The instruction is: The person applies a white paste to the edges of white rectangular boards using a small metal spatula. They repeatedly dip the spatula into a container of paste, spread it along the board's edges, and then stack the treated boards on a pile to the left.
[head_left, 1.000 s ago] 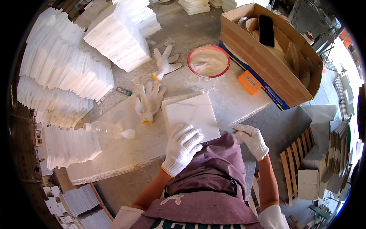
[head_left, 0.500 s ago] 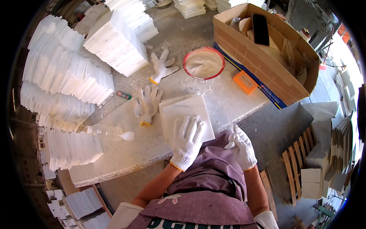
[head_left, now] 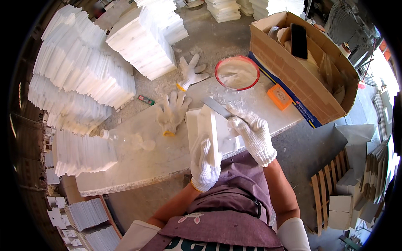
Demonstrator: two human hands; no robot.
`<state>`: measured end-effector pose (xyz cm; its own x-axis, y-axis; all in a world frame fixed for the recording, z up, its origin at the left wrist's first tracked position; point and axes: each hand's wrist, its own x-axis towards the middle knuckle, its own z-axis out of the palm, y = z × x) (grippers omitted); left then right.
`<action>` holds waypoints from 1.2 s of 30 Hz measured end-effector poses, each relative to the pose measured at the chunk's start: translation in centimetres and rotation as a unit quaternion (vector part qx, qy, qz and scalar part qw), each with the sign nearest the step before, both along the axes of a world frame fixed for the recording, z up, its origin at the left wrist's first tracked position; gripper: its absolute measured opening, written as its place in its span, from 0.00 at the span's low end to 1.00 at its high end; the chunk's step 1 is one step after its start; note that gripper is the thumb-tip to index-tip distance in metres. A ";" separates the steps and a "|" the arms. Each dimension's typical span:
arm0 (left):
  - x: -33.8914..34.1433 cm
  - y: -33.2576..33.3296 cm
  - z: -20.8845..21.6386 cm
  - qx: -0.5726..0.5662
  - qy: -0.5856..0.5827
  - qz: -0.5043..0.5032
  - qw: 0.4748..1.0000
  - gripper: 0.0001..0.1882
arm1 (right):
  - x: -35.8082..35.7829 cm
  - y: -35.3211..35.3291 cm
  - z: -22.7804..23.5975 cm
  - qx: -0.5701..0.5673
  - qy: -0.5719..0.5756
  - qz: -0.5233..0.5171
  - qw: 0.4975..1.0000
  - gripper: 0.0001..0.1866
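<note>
My left hand (head_left: 204, 167), in a white knit glove, grips a white marble tile (head_left: 208, 131) tipped up on its edge. Its thin side faces up, and the fingers behind it are hidden. Another pale tile (head_left: 192, 125) lies beneath it on the stone-topped table (head_left: 125, 169). In my gloved right hand (head_left: 256, 136) is a flat metal scraper blade (head_left: 215, 106), closed in the fingers. The blade reaches left to the tile's far upper end; whether it touches is unclear. Two empty work gloves, one nearer (head_left: 172, 113) and one farther (head_left: 191, 72), lie left of the tile.
Beyond the tile stands a red-rimmed bowl (head_left: 238, 89) of white paste or powder. An orange box (head_left: 279, 97) lies beside a large cardboard carton (head_left: 289, 62) holding a black phone (head_left: 298, 41). Tall tile stacks (head_left: 83, 58) line the left, near a clear plastic bottle (head_left: 123, 139).
My left hand has tipped the tile from flat onto its edge. My right hand has come up and left, bringing the scraper blade to the tile's upper end. The view has shifted slightly.
</note>
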<state>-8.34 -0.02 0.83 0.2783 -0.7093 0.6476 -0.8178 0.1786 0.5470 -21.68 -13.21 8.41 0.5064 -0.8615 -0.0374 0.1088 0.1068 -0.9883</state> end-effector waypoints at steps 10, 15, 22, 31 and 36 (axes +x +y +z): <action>0.4 0.2 0.3 -0.009 -0.038 0.003 0.999 0.31 | 1.3 1.0 1.7 -0.131 0.040 0.069 0.988 0.19; 0.3 0.2 -0.4 0.003 -0.019 -0.002 1.000 0.31 | 2.3 -0.5 2.0 -0.214 0.086 0.026 0.973 0.18; 0.6 1.0 -1.8 0.085 0.080 -0.017 0.993 0.28 | 1.9 1.7 1.9 -0.198 0.102 0.025 0.975 0.16; 0.3 -0.6 1.3 -0.021 -0.094 0.015 0.995 0.26 | 2.7 1.1 1.9 -0.213 0.083 -0.032 0.973 0.16; 0.4 0.4 0.2 0.017 0.010 -0.007 1.000 0.28 | 1.7 3.3 2.7 -0.217 0.101 -0.001 0.971 0.15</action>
<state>-7.92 0.42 1.02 0.2803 -0.7343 0.6182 -0.8043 0.1719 0.5688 -19.95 -9.95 11.07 0.5245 -0.8196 0.2305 -0.0928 -0.3241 -0.9415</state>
